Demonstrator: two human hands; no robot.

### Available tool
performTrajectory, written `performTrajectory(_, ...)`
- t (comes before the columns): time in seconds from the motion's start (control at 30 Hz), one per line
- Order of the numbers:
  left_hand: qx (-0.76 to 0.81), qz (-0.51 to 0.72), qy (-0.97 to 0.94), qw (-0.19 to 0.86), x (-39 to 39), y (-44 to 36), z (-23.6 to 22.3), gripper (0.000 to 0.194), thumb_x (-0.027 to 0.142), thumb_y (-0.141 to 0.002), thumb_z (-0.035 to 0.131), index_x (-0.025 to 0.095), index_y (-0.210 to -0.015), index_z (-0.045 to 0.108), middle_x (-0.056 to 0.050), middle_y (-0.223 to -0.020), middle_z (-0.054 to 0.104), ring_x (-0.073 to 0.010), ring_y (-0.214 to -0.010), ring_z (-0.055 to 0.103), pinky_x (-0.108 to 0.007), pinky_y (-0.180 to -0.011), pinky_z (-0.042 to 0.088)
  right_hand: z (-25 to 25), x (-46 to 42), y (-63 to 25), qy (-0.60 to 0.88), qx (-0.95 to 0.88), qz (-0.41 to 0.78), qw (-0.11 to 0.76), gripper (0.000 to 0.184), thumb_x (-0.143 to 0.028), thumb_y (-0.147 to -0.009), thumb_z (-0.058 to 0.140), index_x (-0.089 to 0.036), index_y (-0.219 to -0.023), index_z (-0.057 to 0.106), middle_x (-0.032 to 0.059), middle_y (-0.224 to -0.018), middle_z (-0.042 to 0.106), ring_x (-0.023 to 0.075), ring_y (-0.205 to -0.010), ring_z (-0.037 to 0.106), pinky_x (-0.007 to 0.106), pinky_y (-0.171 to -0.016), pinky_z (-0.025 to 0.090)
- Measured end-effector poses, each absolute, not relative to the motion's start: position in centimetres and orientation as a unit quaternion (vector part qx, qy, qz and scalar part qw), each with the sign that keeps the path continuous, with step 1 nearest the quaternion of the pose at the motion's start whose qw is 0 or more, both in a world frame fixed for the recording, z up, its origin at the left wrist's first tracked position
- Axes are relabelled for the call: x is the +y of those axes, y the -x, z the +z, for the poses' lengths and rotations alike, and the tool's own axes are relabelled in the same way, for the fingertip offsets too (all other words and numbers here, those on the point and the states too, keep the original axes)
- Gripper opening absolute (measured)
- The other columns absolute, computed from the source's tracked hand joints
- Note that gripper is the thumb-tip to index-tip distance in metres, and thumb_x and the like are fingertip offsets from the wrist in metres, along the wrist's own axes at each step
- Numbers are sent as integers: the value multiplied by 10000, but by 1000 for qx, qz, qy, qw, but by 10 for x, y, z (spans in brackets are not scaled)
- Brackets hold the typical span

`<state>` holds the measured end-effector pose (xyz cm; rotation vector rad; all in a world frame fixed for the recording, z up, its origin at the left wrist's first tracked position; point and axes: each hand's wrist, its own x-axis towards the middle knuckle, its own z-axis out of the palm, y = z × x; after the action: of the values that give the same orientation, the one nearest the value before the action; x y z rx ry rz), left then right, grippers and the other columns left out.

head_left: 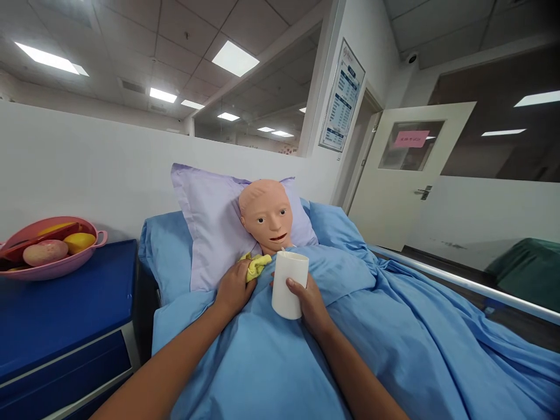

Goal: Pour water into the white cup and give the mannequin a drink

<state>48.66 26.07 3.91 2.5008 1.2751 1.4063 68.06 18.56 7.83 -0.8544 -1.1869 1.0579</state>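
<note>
My right hand (310,297) is wrapped round a white cup (289,286), thumb across its near side, held over the blue quilt (271,361). A thin white stick, perhaps a straw, pokes above the cup's rim. In my left hand (236,286) is a crumpled yellow cloth (258,265), gripped near the pillow's lower edge. Just beyond both hands lies a manikin's head (266,213), face up on a lilac pillow (210,216), its mouth slightly parted. The quilt covers its body up to the neck.
On the left, a blue bedside cabinet (65,309) bears a pink basket (56,269) of fruit. A white bed rail (459,283) runs along the right side. Behind it stands a door (394,198), ajar. A white wall (87,157) rises behind the bed.
</note>
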Motion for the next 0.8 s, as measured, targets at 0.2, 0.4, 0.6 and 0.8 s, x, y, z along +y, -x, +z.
performTrajectory(0.2, 409, 451, -794, 2, 261, -486, 38, 409, 188, -867, 568, 172, -1272, 521, -138, -1279, 680, -284, -1184, 658, -462, -1003, 551, 82, 183, -679, 380, -509, 468, 615, 584, -595, -677, 820, -187, -1072, 682, 105, -933, 743, 272, -795, 697, 332, -583, 549)
performTrajectory(0.4, 405, 463, -788, 13, 261, -486, 37, 383, 205, -879, 556, 181, -1262, 534, -128, -1275, 686, -276, -1180, 664, -456, -1004, 553, 85, 183, -679, 391, -510, 462, 611, 626, -622, -659, 822, -183, -1081, 677, 102, -910, 745, 254, -742, 686, 331, -570, 538)
performTrajectory(0.6, 414, 457, -787, 20, 262, -486, 36, 409, 199, -875, 530, 167, -1283, 530, -148, -1310, 675, -288, -1197, 658, -468, -1008, 554, 82, 184, -678, 378, -519, 458, 615, 617, -610, -683, 818, -176, -1090, 655, 101, -913, 743, 243, -716, 683, 358, -613, 547)
performTrajectory(0.8, 414, 460, -785, 11, 264, -486, 35, 395, 210, -877, 524, 168, -1270, 536, -154, -1300, 677, -284, -1190, 663, -481, -1007, 558, 83, 185, -677, 372, -513, 463, 620, 643, -596, -693, 826, -176, -1140, 630, 97, -916, 754, 254, -760, 702, 355, -647, 553)
